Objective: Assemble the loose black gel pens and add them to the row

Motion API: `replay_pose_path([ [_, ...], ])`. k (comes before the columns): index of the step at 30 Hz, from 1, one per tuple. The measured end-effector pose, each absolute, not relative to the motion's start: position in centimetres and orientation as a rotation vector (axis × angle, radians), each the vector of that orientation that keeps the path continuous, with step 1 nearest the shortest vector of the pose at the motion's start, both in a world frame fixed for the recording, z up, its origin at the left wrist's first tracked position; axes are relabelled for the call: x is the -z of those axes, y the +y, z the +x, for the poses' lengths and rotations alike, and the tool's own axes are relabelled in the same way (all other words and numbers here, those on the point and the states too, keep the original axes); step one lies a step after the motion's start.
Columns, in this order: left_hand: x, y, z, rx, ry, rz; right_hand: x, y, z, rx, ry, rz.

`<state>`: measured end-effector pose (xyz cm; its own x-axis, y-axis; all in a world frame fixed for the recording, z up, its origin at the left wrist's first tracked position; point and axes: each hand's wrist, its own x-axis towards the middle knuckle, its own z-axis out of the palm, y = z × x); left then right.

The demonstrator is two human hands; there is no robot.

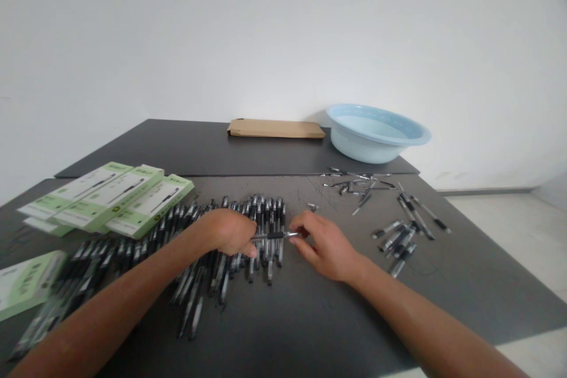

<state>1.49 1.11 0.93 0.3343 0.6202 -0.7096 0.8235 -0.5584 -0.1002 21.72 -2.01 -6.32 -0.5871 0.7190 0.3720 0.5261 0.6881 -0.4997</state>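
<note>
A gel pen [275, 235] with a black grip lies level between my two hands, above a wide row of similar pens [217, 271]. My left hand [234, 233] is closed on the rear of its clear barrel. At the other end, the thumb and fingers of my right hand [325, 245] pinch the silvery tip. Whether that tip is loose from the barrel I cannot tell. A small clear-and-dark piece [312, 207] rests on the table just beyond my right hand.
Green-and-white pen boxes [150, 205] are stacked at left, with another box [31, 283] nearer. On the right lie loose pens [401, 239] and, farther back, a scatter of thin pen parts [358, 182]. A blue basin [374, 136] and flat brown cardboard [277, 129] stand at the back.
</note>
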Motion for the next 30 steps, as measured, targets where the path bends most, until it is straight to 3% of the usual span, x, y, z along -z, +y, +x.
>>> replay_pose_path([
  [30,-1.09,0.82,1.46,1.033,1.306,2.346,5.99,-2.03,21.84,-0.452,-2.371,-0.913],
])
